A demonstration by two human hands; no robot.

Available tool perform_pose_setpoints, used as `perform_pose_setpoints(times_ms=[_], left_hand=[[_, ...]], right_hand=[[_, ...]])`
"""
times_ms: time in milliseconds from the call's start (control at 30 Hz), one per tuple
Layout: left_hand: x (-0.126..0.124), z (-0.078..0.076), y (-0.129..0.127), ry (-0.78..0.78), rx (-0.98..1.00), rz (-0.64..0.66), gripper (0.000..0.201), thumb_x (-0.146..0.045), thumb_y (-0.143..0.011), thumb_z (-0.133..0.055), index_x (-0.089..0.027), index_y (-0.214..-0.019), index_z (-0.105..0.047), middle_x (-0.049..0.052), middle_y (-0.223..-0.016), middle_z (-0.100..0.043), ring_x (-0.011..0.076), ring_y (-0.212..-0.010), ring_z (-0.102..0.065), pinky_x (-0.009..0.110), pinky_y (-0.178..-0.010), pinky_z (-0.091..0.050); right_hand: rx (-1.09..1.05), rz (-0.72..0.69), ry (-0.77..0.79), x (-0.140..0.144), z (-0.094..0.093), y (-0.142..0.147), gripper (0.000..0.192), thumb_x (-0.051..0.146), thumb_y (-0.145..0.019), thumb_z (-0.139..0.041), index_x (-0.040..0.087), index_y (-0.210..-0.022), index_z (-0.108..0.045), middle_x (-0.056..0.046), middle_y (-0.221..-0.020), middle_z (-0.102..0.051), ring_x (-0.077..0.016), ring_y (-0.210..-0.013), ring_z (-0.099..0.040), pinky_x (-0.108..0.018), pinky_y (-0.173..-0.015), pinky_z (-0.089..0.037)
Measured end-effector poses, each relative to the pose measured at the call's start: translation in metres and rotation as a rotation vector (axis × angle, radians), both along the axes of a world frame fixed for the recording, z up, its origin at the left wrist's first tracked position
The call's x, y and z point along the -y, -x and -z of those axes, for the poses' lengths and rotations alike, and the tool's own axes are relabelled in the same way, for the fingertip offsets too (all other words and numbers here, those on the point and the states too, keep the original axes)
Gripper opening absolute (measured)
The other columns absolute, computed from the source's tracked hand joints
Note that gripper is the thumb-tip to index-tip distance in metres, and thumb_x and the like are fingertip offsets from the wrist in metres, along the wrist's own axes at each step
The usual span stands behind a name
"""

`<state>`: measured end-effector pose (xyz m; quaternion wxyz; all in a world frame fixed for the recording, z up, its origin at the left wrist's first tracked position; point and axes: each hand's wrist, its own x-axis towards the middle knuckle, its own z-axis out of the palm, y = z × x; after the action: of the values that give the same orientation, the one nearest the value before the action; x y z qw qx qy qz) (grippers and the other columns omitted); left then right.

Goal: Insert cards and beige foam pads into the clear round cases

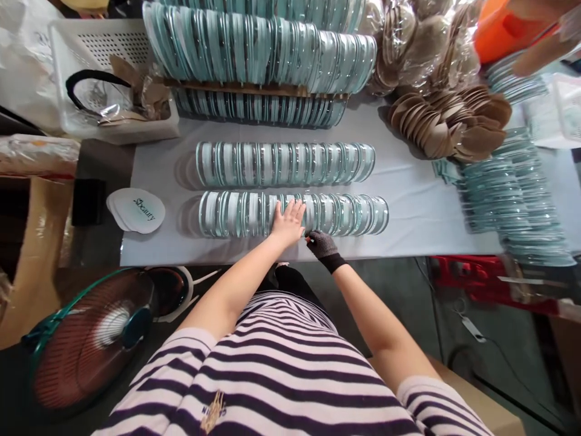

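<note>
A long row of round, clear-and-teal packaged pieces (349, 215), standing on edge, lies along the front of the table. My left hand (289, 225) rests bare on the middle of this row, palm down with its fingers spread. Just right of it, my right hand (322, 244) wears a dark glove with bare fingertips showing. Its fingers are curled together at the row's front side; whatever they hold is too small or hidden to make out. A second, similar row (285, 163) lies parallel behind the first, and neither hand touches it.
Stacked teal pieces (258, 51) fill the back. White oval cards (136, 211) and a white basket (158, 130) are at left. Brown oval pieces (422, 124) and teal stacks (490, 194) sit at right, near another person's hand (544, 36). A fan (91, 345) stands lower left.
</note>
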<state>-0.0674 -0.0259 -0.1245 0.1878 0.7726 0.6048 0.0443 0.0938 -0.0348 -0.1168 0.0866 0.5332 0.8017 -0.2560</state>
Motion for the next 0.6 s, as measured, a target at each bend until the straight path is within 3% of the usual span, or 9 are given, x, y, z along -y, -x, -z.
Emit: perform_pose_setpoints(times_ms=[167, 300, 400, 467, 600], left_hand=[[0.001, -0.002, 0.004, 0.019, -0.025, -0.001, 0.073, -0.041, -0.09, -0.048, -0.017, -0.155, -0.024, 0.009, -0.162, -0.021, 0.0291, -0.151, -0.013, 0.061, -0.119, 0.003], [0.004, -0.011, 0.005, -0.012, 0.0, -0.043, 0.071, -0.042, -0.089, -0.051, -0.02, -0.153, -0.031, 0.009, -0.161, -0.026, 0.0297, -0.15, -0.015, 0.058, -0.121, -0.001], [0.003, -0.02, -0.008, -0.058, 0.031, -0.055, 0.07, -0.044, -0.089, -0.052, -0.019, -0.152, -0.033, 0.01, -0.161, -0.025, 0.0307, -0.151, -0.012, 0.058, -0.121, -0.002], [0.0, -0.022, -0.024, -0.079, 0.053, -0.011, 0.07, -0.045, -0.09, -0.051, -0.02, -0.152, -0.032, 0.008, -0.161, -0.025, 0.0295, -0.151, -0.012, 0.056, -0.122, -0.005], [-0.007, -0.015, -0.051, -0.037, 0.003, 0.004, 0.065, -0.043, -0.092, -0.048, -0.021, -0.151, -0.034, 0.008, -0.16, -0.029, 0.0289, -0.149, -0.02, 0.057, -0.121, -0.01]], right_hand=[[-0.02, 0.153, -0.032, 0.032, 0.034, 0.004, 0.027, 0.018, -0.092, -0.045, 0.016, -0.105, -0.069, -0.013, -0.109, -0.071, -0.0236, -0.095, -0.067, -0.032, -0.081, -0.051], [-0.12, 0.142, -0.094, 0.022, 0.018, -0.017, 0.028, 0.023, -0.095, -0.044, 0.018, -0.106, -0.069, -0.01, -0.107, -0.073, -0.0219, -0.097, -0.067, -0.032, -0.085, -0.051], [-0.13, 0.148, -0.233, -0.023, -0.013, -0.037, 0.032, 0.024, -0.096, -0.041, 0.018, -0.114, -0.067, -0.01, -0.113, -0.072, -0.0219, -0.105, -0.065, -0.032, -0.093, -0.049], [-0.025, 0.148, -0.254, -0.067, -0.032, -0.04, 0.034, 0.025, -0.094, -0.044, 0.018, -0.121, -0.064, -0.01, -0.118, -0.07, -0.0228, -0.109, -0.064, -0.033, -0.094, -0.047], [0.286, -0.045, -0.045, -0.142, -0.053, -0.019, 0.035, 0.019, -0.09, -0.048, 0.019, -0.12, -0.065, -0.011, -0.118, -0.07, -0.0244, -0.108, -0.066, -0.032, -0.089, -0.049]])
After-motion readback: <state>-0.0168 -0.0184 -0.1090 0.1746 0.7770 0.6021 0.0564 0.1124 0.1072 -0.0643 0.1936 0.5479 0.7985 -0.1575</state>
